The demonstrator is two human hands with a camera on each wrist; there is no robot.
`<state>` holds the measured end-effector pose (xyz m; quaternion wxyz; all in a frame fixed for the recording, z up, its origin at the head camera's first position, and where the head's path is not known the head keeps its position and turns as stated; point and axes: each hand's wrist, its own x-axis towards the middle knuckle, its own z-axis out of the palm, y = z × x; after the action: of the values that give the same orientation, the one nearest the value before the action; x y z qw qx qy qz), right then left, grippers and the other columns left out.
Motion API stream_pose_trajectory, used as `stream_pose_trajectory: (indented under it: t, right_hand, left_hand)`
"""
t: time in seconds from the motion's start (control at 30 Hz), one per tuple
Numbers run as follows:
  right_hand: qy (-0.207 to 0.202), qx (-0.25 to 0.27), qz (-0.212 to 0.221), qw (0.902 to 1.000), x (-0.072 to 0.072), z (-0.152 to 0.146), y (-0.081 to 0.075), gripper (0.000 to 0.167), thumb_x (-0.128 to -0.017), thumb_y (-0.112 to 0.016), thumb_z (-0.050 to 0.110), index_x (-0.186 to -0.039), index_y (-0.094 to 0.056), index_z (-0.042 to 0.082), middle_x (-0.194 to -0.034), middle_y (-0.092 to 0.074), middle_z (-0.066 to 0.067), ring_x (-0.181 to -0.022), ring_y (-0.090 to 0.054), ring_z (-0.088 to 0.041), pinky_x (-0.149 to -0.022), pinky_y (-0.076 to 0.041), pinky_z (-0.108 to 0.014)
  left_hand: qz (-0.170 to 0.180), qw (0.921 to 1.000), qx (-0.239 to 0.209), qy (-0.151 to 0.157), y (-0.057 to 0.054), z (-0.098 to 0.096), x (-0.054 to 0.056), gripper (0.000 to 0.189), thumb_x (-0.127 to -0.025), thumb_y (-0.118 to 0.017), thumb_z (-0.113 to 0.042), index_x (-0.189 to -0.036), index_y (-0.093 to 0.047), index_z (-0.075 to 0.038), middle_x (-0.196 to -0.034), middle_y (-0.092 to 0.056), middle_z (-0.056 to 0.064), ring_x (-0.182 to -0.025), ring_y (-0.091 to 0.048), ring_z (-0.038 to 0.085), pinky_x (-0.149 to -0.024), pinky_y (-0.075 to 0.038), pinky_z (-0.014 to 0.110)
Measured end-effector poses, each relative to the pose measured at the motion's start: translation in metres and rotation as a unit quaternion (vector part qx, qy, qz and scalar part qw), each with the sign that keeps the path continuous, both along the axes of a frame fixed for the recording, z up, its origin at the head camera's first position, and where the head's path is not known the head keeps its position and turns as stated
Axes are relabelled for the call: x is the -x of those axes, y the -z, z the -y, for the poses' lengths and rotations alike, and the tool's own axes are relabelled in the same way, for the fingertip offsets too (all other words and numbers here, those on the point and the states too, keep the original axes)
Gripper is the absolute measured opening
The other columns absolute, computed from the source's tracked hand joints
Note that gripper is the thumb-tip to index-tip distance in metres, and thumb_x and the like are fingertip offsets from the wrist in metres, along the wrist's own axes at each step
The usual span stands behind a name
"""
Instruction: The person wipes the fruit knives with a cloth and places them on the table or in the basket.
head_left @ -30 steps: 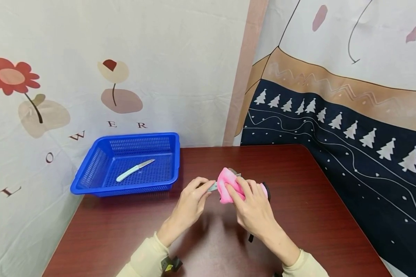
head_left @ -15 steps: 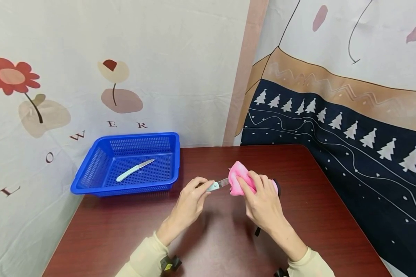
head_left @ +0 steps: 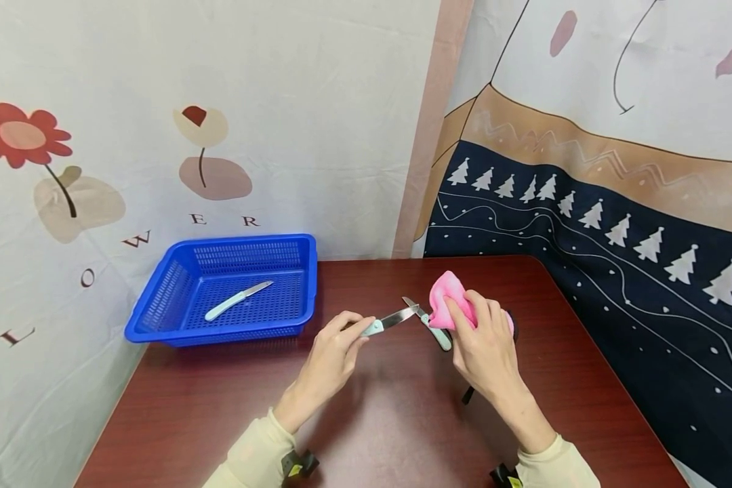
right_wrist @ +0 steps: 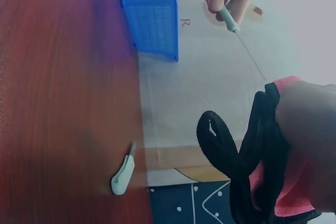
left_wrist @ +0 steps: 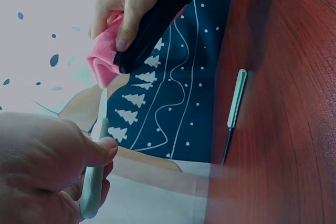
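Note:
In the head view my left hand (head_left: 326, 359) pinches a small knife (head_left: 373, 328) by its pale green handle, blade pointing right. A pink cloth (head_left: 448, 295) is bunched in my right hand (head_left: 486, 346), to the right of the blade tip. Black trim (left_wrist: 149, 32) runs along the cloth in the left wrist view, and a black loop (right_wrist: 215, 140) hangs from it in the right wrist view. Below the hands, a second pale green knife (head_left: 439, 337) lies on the table. The blade tip of the held knife is close to the cloth in the left wrist view.
A blue perforated basket (head_left: 219, 333) stands at the back left of the reddish-brown table (head_left: 378, 440). One more knife (head_left: 226, 306) with a pale handle lies inside it. Printed fabric (head_left: 341, 135) hangs behind the table.
My right hand has moved right with the pink cloth, off the held knife's blade, which now shows in full. The knife on the table has come into view. My left hand has barely moved.

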<state>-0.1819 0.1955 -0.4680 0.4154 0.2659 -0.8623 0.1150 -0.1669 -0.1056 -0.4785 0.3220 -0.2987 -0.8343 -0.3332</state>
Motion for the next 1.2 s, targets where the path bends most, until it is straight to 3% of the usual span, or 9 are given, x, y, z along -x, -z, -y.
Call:
stream_pose_trajectory:
  t: [0.13,0.23,0.33,0.47,0.73,0.97,1.2]
  right_hand:
    - [-0.021,0.017,-0.018,0.9995,0.000,0.004,0.000,0.047,-0.094,-0.067,0.008,-0.140,-0.073,0.005,-0.134,-0.065,-0.030,-0.105,-0.061,-0.046,-0.082,-0.051,-0.058]
    - [-0.042,0.023,-0.032,0.9984,-0.003,0.012,0.001,0.041,-0.102,-0.060,0.013,-0.140,-0.075,0.006,-0.132,-0.067,-0.029,-0.103,-0.061,-0.044,-0.080,-0.051,-0.056]
    - [-0.062,0.016,-0.033,0.9974,-0.006,0.021,0.003,0.041,-0.109,-0.052,0.018,-0.142,-0.075,0.008,-0.132,-0.067,-0.028,-0.102,-0.060,-0.042,-0.079,-0.051,-0.054]
    - [-0.079,-0.013,-0.025,0.9965,-0.010,0.033,0.007,0.045,-0.109,-0.046,0.019,-0.143,-0.074,0.010,-0.134,-0.068,-0.026,-0.106,-0.061,-0.040,-0.083,-0.054,-0.053]
    - [-0.090,-0.066,-0.018,0.9936,-0.017,0.052,0.013,0.043,-0.109,-0.047,0.019,-0.142,-0.074,0.013,-0.137,-0.069,-0.021,-0.108,-0.064,-0.038,-0.085,-0.056,-0.054]
    - [-0.091,-0.075,-0.027,0.9927,-0.018,0.058,0.017,0.044,-0.105,-0.046,0.013,-0.140,-0.074,0.013,-0.137,-0.070,-0.019,-0.104,-0.063,-0.037,-0.079,-0.053,-0.053]
    - [-0.071,-0.081,-0.006,0.9942,-0.018,0.053,0.016,0.046,-0.107,-0.044,0.018,-0.143,-0.072,0.014,-0.139,-0.068,-0.020,-0.110,-0.063,-0.037,-0.082,-0.057,-0.056]
  left_hand:
    - [0.001,1.0000,0.001,-0.003,0.000,0.000,0.000,0.041,-0.086,-0.088,0.013,-0.125,-0.082,0.001,-0.106,-0.075,0.012,-0.094,-0.074,0.024,-0.080,-0.064,0.036]
    - [0.001,1.0000,0.003,-0.007,0.000,-0.001,0.000,0.040,-0.086,-0.088,0.012,-0.125,-0.082,0.001,-0.106,-0.075,0.012,-0.094,-0.074,0.024,-0.080,-0.065,0.036]
    - [0.000,0.9999,0.004,-0.011,0.000,-0.002,0.000,0.040,-0.086,-0.088,0.012,-0.124,-0.082,0.001,-0.105,-0.075,0.011,-0.093,-0.074,0.024,-0.080,-0.065,0.036]
    - [-0.001,0.9999,0.004,-0.010,0.000,-0.004,0.000,0.039,-0.087,-0.088,0.013,-0.124,-0.083,0.001,-0.105,-0.075,0.011,-0.094,-0.075,0.024,-0.081,-0.066,0.036]
    - [0.006,0.9999,0.008,-0.013,0.000,-0.007,0.000,0.034,-0.089,-0.086,0.013,-0.121,-0.083,0.000,-0.104,-0.075,0.011,-0.095,-0.076,0.024,-0.081,-0.067,0.035]
    - [0.000,0.9997,0.016,-0.020,0.000,-0.007,-0.001,0.035,-0.086,-0.083,0.017,-0.116,-0.083,-0.002,-0.105,-0.075,0.012,-0.096,-0.076,0.027,-0.082,-0.067,0.037]
    - [0.007,0.9999,0.000,-0.008,0.000,-0.008,-0.001,0.035,-0.089,-0.086,0.013,-0.121,-0.083,0.000,-0.105,-0.075,0.012,-0.097,-0.075,0.026,-0.081,-0.067,0.036]
